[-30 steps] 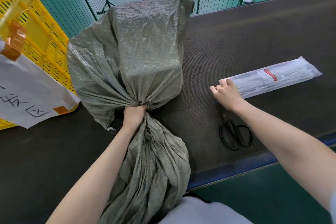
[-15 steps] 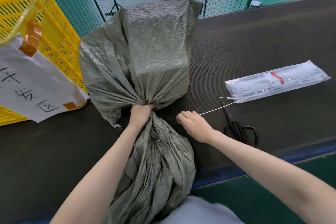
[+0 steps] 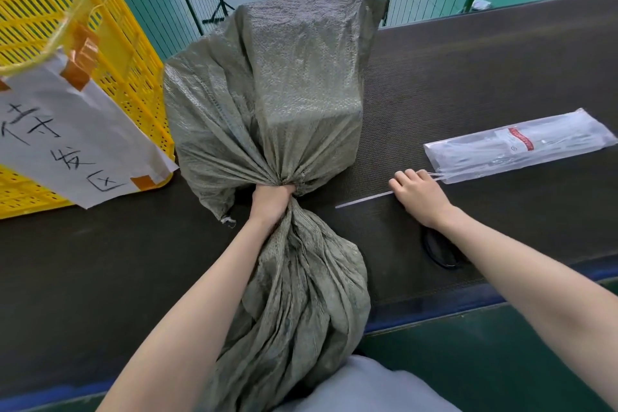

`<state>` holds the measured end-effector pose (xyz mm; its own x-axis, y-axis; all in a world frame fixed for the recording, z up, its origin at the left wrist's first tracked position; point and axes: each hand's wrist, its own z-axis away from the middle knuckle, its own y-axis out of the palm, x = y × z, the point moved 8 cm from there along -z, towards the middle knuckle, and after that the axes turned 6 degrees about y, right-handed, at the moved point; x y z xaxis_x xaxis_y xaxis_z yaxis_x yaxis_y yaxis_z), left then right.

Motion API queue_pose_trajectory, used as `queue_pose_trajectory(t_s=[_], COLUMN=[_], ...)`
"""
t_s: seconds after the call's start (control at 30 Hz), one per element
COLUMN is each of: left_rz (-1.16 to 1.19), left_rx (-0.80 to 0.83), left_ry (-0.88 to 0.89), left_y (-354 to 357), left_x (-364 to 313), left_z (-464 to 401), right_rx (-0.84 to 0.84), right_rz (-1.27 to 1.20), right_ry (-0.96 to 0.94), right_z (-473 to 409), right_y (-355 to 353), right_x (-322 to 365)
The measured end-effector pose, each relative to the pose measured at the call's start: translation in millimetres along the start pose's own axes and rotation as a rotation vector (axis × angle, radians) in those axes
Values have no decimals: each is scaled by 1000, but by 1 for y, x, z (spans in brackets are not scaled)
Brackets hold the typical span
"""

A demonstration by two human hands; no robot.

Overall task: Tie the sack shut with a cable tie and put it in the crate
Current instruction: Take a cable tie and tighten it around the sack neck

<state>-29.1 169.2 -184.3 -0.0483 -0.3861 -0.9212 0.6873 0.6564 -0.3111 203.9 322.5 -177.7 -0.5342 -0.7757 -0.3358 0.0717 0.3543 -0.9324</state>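
**Neck held, tie to be picked up**

The sack (image 3: 267,94) lies on the table (image 3: 485,70) toward its left end, its boxy bulk pointing at the far edge and its loose mouth spilling over the near edge toward me. My left hand (image 3: 271,201) is clenched around the gathered neck, keeping the folds bunched tight.

One cable tie (image 3: 364,201) lies flat on the table just right of the neck, running from near the sack up under my right hand (image 3: 418,192). That hand rests over the tie's far end with the fingers bent toward the surface; I cannot tell whether they actually pinch it.

I judge the step in hand is getting this tie up and around the neck. To do it well I should keep my left fist where it is so the folds don't spread, take the tie by one end, slide it under the neck just beyond my fist, on the bulk side, and feed the tip into the head before letting go.

The pack (image 3: 521,144) of ties lies touching my right fingertips, toward the right end. Scissors (image 3: 441,252) show under my right forearm near the near edge. The crate (image 3: 110,43) stands at the left end, just beside the sack, with a paper sign (image 3: 73,140) taped to it.
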Motion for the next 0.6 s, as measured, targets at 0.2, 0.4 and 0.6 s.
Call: queue_pose_trajectory(t_s=[0.2, 0.4, 0.6], left_rz=[-9, -22, -18], left_rx=[11, 34, 36], left_ry=[-11, -5, -2], left_y=[-1, 0, -3], left_x=[0, -1, 1], left_z=[2, 4, 9], right_rx=[193, 413, 557], right_rz=[192, 255, 212], right_ry=[-162, -273, -278], right_z=[-14, -25, -29], right_y=[6, 3, 2], right_x=[12, 27, 16])
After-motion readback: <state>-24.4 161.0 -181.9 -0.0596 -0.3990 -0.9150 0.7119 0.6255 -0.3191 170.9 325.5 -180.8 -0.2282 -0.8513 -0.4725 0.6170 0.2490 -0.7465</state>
